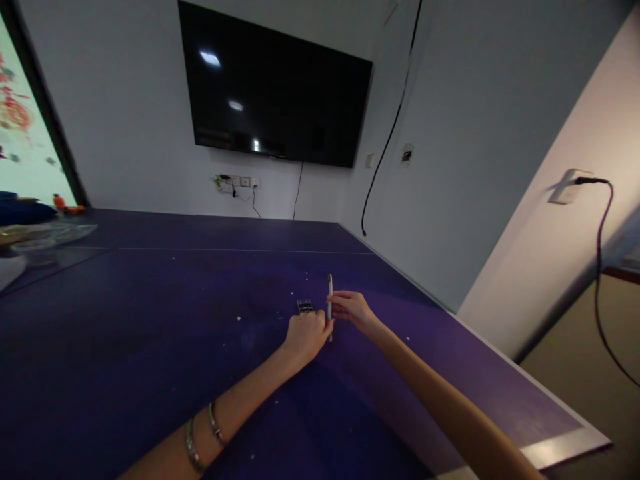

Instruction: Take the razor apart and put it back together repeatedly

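A slim white stick (330,288) stands out against the purple table (150,333), held in front of the person, right of the tabletop's middle and nearer its right edge than its left. Its long axis runs almost straight up and down in the view, one end toward the far edge and the other toward the near edge; whether it is tipped up from the surface I cannot tell. The right hand (352,309), reaching in from the right-edge side, has its fingers drawn narrow, the tips pinching the stick around its middle. The left hand (307,335) is curled, back toward the camera, with its thumb side against the stick's lower part; most of its fingers are hidden, so I cannot tell how tightly they close. Just beyond its knuckles, on the far-edge side, a small dark item (305,305) with pale markings is partly covered by the hand. Two bracelets (191,445) circle the left forearm. Toward the table's far left corner lies clear plastic wrapping (63,233), well apart from both hands.
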`<action>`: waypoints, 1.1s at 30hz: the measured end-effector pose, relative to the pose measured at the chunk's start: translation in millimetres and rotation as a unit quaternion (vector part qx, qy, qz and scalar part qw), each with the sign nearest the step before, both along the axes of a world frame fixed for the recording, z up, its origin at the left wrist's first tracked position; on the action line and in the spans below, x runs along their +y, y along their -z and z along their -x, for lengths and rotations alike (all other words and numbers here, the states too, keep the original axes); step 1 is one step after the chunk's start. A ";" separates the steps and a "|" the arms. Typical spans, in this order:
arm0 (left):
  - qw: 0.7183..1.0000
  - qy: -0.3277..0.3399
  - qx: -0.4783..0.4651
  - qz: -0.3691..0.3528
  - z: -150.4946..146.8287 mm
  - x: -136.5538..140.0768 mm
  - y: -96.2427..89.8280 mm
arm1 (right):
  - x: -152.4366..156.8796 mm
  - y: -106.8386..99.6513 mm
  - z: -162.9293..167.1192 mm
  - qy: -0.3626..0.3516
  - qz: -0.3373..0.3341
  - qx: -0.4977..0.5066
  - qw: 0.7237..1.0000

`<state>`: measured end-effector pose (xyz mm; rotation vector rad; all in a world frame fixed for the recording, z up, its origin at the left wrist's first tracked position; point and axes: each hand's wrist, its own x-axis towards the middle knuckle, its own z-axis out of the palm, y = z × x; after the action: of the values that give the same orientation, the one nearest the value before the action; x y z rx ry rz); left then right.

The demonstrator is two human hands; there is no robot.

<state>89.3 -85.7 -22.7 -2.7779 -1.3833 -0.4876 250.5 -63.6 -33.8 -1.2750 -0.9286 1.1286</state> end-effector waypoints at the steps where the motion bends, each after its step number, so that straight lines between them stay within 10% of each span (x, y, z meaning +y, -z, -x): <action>1: 1.000 0.005 -0.006 -0.001 0.2 1.4 0.3 | 0.8 -0.1 -10.3 0.007 -0.003 -0.025 1.000; 5: 1.000 0.010 -0.016 0.011 7.9 18.7 2.1 | 1.6 -4.3 -61.7 0.099 0.013 -0.258 0.961; 13: 0.998 -0.021 -0.048 0.042 31.4 74.6 15.3 | -12.8 0.2 -147.9 0.159 0.109 -0.401 0.895; 33: 0.994 0.085 -0.031 0.068 25.4 113.4 55.1 | -2.6 18.6 -145.6 0.050 0.168 -0.526 0.832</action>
<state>63.9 27.7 -77.8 -3.0324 -1.2419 -0.5048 396.2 -66.2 -52.4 -2.2932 -1.4516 0.4272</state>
